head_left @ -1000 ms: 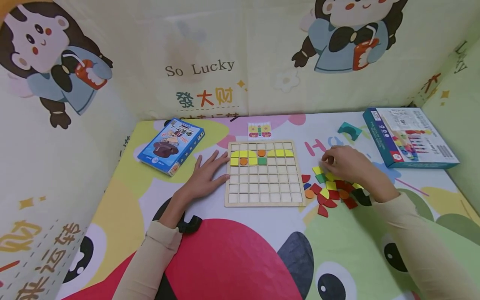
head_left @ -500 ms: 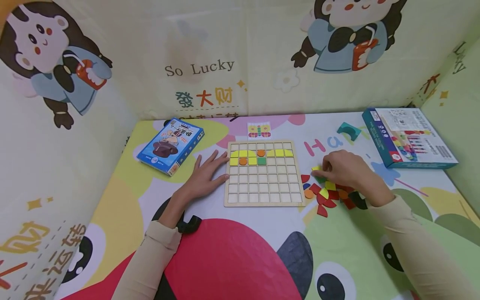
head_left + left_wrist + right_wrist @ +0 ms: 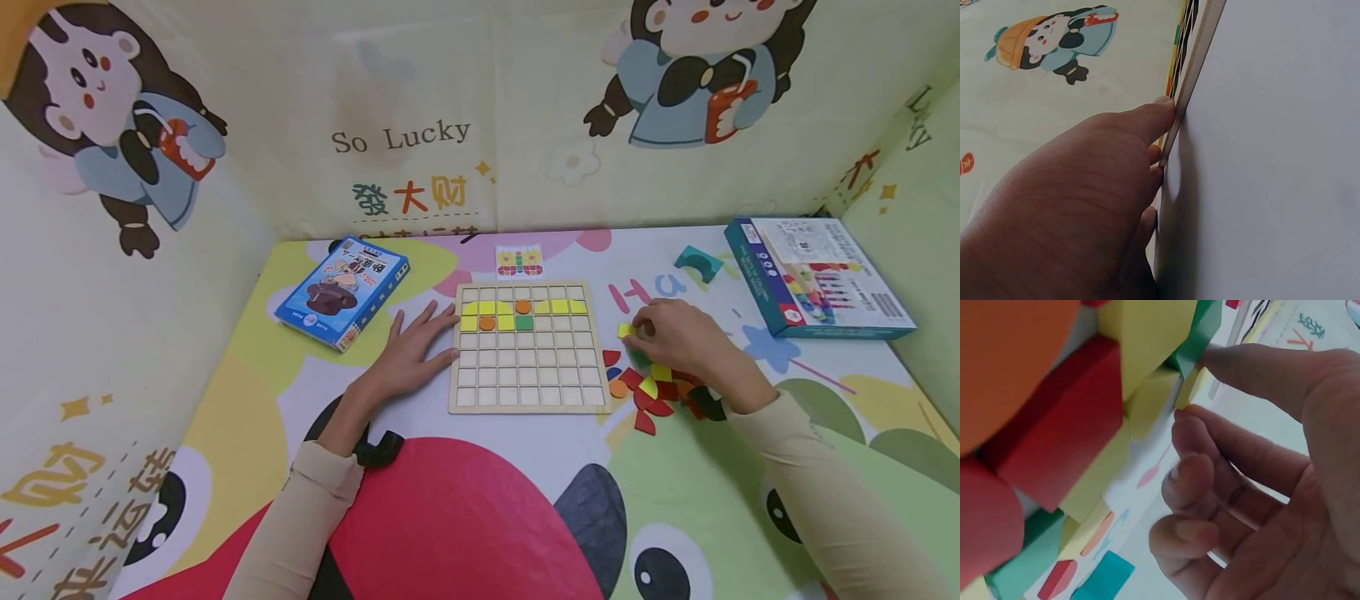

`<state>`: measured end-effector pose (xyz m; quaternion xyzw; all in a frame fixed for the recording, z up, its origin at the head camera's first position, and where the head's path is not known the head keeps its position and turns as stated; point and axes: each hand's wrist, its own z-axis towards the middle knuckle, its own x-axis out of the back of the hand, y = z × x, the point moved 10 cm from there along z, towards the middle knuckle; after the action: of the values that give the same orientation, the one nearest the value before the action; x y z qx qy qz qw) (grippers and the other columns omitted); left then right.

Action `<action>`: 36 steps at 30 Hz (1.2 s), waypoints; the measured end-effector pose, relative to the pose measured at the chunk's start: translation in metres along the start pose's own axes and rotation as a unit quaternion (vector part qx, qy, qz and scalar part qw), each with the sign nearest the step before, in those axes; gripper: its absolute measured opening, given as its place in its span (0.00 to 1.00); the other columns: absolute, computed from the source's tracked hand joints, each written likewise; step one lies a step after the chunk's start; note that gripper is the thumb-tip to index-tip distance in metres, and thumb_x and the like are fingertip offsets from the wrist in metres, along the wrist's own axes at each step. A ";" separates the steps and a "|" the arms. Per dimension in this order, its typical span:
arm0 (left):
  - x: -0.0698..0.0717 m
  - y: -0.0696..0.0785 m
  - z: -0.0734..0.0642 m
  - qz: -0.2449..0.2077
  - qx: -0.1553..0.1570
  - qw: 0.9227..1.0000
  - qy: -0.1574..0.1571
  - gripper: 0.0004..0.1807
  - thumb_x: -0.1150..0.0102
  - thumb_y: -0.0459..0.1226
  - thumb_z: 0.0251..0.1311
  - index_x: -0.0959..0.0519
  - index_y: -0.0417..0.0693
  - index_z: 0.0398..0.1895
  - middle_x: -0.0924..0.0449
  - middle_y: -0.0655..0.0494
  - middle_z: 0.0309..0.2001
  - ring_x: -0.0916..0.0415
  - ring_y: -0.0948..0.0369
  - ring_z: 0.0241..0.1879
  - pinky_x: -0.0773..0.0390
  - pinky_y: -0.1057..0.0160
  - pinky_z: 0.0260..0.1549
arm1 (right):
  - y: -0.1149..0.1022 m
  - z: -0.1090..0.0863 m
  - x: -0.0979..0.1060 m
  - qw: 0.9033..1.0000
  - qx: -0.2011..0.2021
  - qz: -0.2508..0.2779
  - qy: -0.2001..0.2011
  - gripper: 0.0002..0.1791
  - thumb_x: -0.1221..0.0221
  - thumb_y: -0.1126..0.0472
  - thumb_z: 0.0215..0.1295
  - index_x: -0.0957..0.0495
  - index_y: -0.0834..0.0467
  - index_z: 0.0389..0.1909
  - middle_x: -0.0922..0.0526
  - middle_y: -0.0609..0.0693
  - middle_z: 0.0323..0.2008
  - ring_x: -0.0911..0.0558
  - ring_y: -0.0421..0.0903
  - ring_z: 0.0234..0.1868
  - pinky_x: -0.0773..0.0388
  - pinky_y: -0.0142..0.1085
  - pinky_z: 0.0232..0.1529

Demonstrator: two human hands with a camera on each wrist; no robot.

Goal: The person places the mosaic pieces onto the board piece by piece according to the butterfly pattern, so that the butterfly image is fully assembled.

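Observation:
The wooden grid board [image 3: 534, 377] lies on the table, with yellow, orange and green tiles in its second and third rows. My left hand [image 3: 401, 354] rests beside it, fingers spread; in the left wrist view the thumb [image 3: 1154, 115] touches the board's edge [image 3: 1192, 75]. Over the pile of coloured tiles [image 3: 660, 407] on the right is my right hand [image 3: 678, 333]. Its thumb and index finger pinch a small yellow tile [image 3: 1190, 389], whose corner shows in the head view. A green tile [image 3: 1200, 337] lies close to the thumb tip. The hand hides part of the pile.
A small butterfly pattern card [image 3: 519, 261] lies behind the board. The blue box [image 3: 341, 292] stands at the left, a larger teal-edged box [image 3: 821, 275] at the back right. Between board and that box lies a teal arch-shaped block [image 3: 699, 262].
My right hand has come down onto the pile, and its fingertips have taken hold of a yellow tile, which has shifted slightly left and away. The left hand and the board stay put.

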<state>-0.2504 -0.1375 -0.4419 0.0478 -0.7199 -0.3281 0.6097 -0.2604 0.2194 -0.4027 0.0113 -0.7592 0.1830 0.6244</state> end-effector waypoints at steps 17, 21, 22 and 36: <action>0.001 0.002 -0.001 0.002 0.004 1.000 0.001 0.36 0.44 0.55 0.75 0.36 0.59 0.82 0.44 0.58 0.86 0.61 0.51 0.89 0.75 0.33 0.83 | -0.035 0.018 0.002 0.999 0.030 0.020 0.011 0.21 0.30 0.51 0.67 0.13 0.62 0.53 0.14 0.57 0.43 0.17 0.58 0.52 0.15 0.41 0.39; 0.000 0.001 -0.001 0.002 0.004 1.000 -0.001 0.36 0.44 0.55 0.75 0.36 0.60 0.83 0.44 0.59 0.86 0.61 0.52 0.89 0.75 0.33 0.83 | -0.062 0.029 -0.001 0.998 0.057 0.013 0.022 0.20 0.30 0.51 0.67 0.13 0.61 0.53 0.14 0.56 0.44 0.17 0.57 0.53 0.13 0.42 0.41; 0.000 0.001 -0.001 0.003 0.005 1.000 -0.001 0.36 0.44 0.55 0.75 0.36 0.61 0.83 0.44 0.59 0.86 0.61 0.52 0.89 0.75 0.33 0.83 | -0.069 0.032 -0.002 0.998 0.062 0.012 0.023 0.21 0.29 0.51 0.67 0.13 0.60 0.53 0.14 0.56 0.45 0.17 0.54 0.48 0.13 0.43 0.43; 0.000 -0.001 0.000 0.006 0.008 1.000 -0.003 0.36 0.45 0.56 0.75 0.37 0.62 0.83 0.46 0.60 0.86 0.62 0.53 0.89 0.75 0.34 0.83 | -0.106 0.050 -0.014 0.995 0.094 0.001 0.022 0.20 0.28 0.51 0.67 0.13 0.58 0.56 0.15 0.54 0.46 0.19 0.50 0.43 0.14 0.42 0.44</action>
<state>-0.2508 -0.1379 -0.4428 0.0475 -0.7246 -0.3192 0.6090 -0.2789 0.1030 -0.3954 0.0655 -0.7250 0.2543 0.6367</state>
